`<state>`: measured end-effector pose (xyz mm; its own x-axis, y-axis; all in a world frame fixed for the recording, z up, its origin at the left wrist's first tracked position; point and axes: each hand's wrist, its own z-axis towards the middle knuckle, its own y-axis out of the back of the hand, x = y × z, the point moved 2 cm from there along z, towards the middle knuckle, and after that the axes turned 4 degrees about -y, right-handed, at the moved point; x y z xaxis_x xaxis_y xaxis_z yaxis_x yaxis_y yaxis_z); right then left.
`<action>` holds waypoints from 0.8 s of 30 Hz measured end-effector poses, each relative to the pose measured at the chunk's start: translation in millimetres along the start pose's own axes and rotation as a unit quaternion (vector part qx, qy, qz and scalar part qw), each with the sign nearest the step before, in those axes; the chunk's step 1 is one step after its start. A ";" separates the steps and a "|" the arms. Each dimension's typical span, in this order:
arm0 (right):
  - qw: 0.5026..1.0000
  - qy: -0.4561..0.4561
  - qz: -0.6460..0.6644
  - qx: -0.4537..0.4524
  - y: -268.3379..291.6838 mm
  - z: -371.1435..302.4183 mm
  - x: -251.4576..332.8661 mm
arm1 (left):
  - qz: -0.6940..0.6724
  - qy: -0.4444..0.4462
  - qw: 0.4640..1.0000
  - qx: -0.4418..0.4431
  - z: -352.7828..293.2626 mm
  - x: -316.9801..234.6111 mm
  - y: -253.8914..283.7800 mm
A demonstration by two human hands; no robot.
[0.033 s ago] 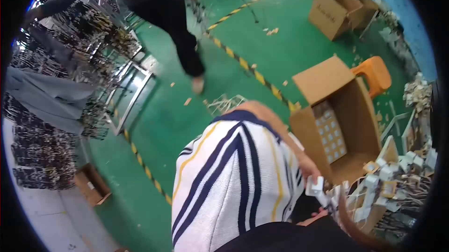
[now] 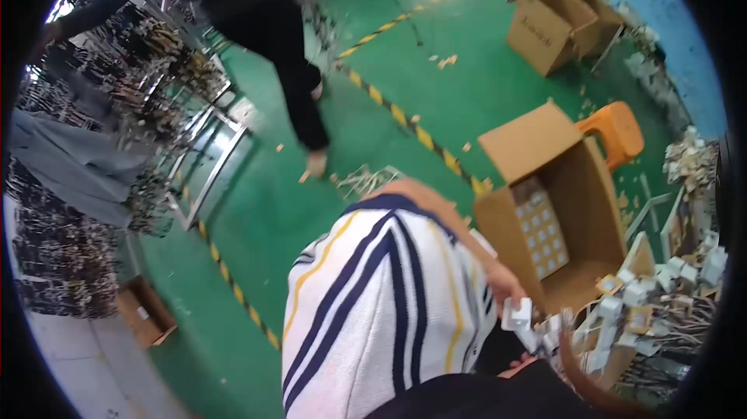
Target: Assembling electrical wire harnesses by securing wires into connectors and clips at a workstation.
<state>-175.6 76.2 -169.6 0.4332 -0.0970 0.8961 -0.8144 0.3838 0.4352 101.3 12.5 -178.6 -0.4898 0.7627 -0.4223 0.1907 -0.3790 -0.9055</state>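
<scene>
Head view: only one camera here. Person's left arm, in a white sleeve (image 2: 338, 326) with navy and yellow stripes, bends right across the lower middle. Left hand (image 2: 507, 283) has its fingers closed together on a white plastic piece (image 2: 517, 315), holding it at the fingertips, lower right of centre, just below the near edge of an open cardboard box (image 2: 582, 213). Right hand (image 2: 520, 364) sits just below that piece, mostly hidden by dark clothing; only some fingers show, so can't tell whether it grips anything. Right of both hands: a heap of white pieces with wires (image 2: 661, 294), cluttered, single parts hard to separate. Inside the box, rows of small white items (image 2: 542, 232) stand along its left side. Orange stool (image 2: 626, 135) just beyond the box, partly behind it. Another open carton (image 2: 541, 34) farther off, upper right, near a blue wall (image 2: 673, 49). Green floor (image 2: 443, 112) with yellow-black tape (image 2: 398, 113) and scattered scraps. Upper left: co-worker in dark clothes (image 2: 292, 80), arm stretched out toward crowded racks (image 2: 62, 248). Grey cloth (image 2: 74, 166) hangs over those racks; metal frame (image 2: 214, 178) beside them. Small brown box (image 2: 145, 314) on the floor, lower left.
</scene>
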 end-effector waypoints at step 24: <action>0.924 0.296 0.073 0.230 103.7 48.2 2.1 | 0.198 -0.339 0.920 0.006 -62.5 -182.7 -148.7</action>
<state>-277.8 71.6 -118.3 0.3303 0.4972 0.8023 -0.8998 -0.0907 0.4267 215.6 -37.7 30.7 -0.8032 0.0631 -0.5924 0.4603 -0.5655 -0.6844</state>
